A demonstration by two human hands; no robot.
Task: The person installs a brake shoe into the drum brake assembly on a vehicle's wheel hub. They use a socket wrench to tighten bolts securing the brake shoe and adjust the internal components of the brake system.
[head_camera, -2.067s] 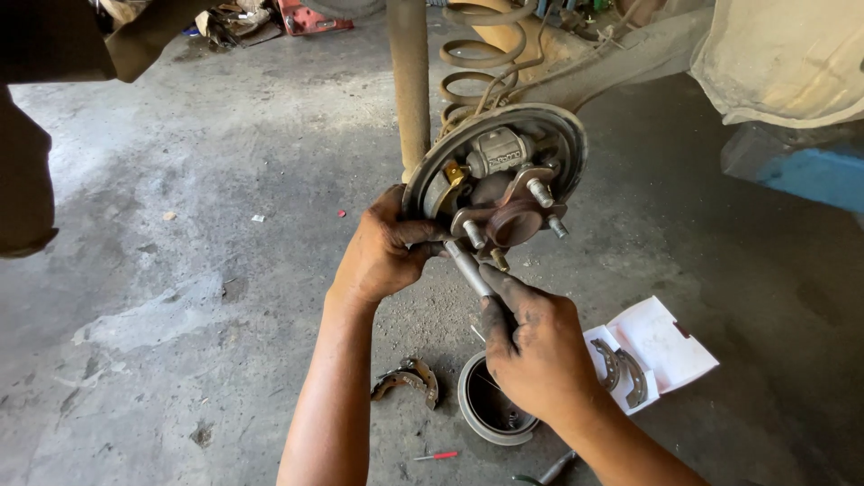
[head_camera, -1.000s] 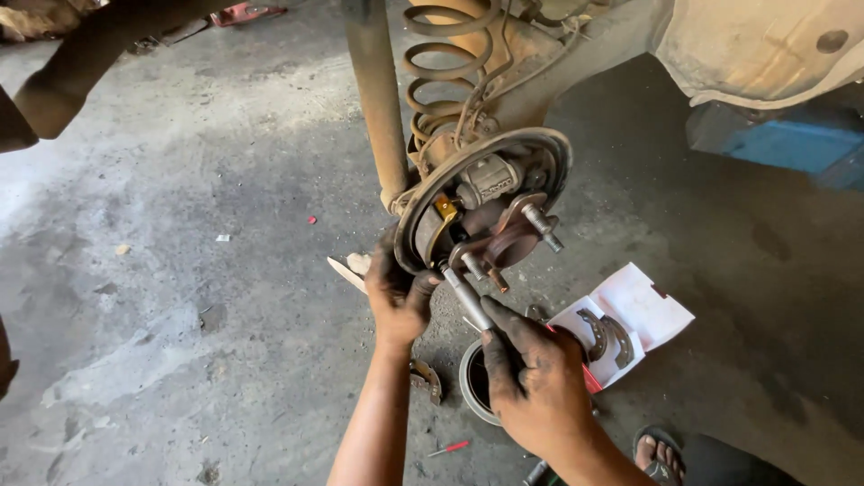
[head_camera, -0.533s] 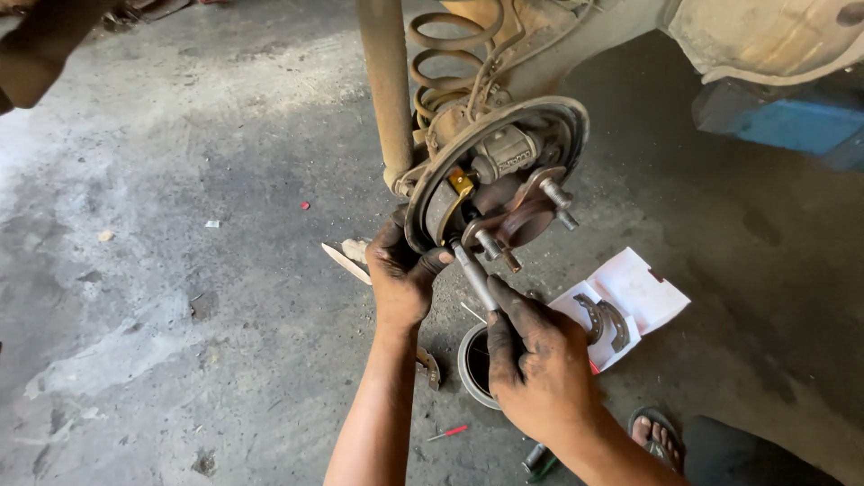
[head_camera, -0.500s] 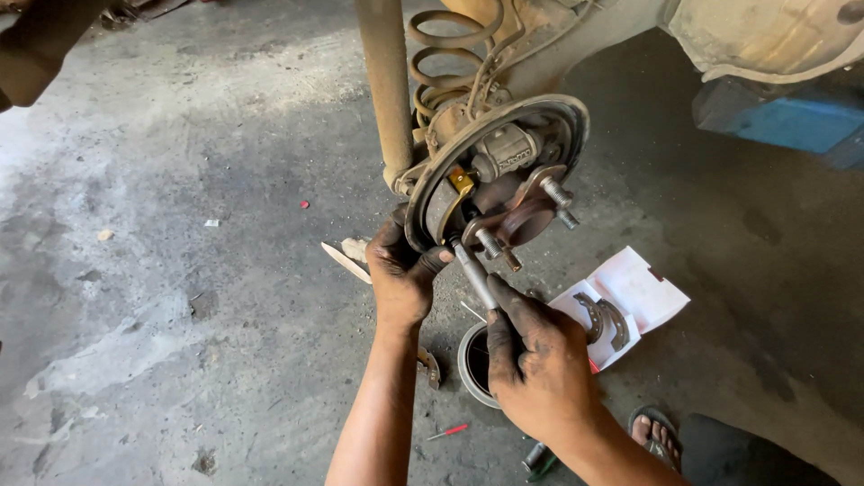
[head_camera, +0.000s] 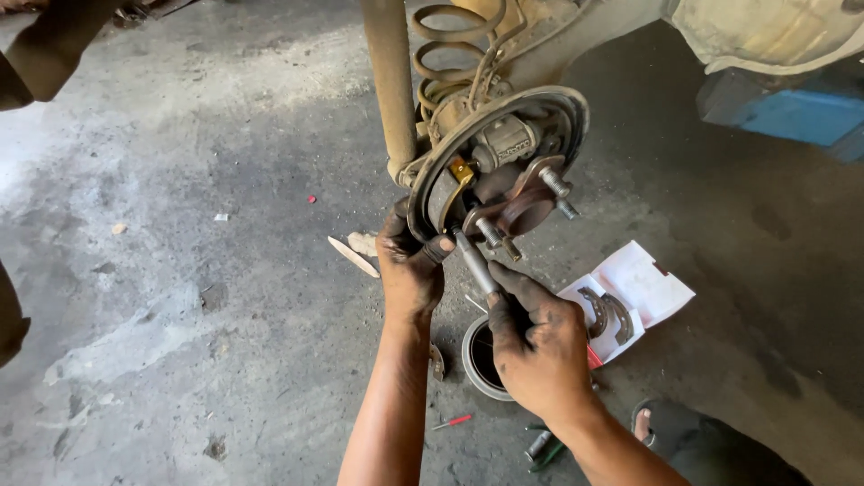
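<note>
A car's rear drum brake assembly (head_camera: 504, 166) hangs exposed under the body, with backing plate, wheel cylinder, hub and studs showing. My left hand (head_camera: 409, 270) grips the lower left rim of the backing plate, thumb pressed on the brake shoe (head_camera: 443, 200). My right hand (head_camera: 538, 346) holds a grey metal tool (head_camera: 474, 261) whose tip points up into the lower part of the assembly, just below the hub (head_camera: 522, 209). Both hands are dirty with grease.
A shock absorber (head_camera: 392, 85) and coil spring (head_camera: 450, 45) rise behind the brake. On the concrete floor lie the removed brake drum (head_camera: 475, 358), an open white box with new brake shoes (head_camera: 621, 306), a red screwdriver (head_camera: 450, 421) and a blue stand (head_camera: 792, 112). Someone's limb (head_camera: 45, 49) shows top left.
The view has shifted closer and slightly left. My left hand slid from the side of the backing plate to its lower rim; the right hand keeps the tool at the assembly.
</note>
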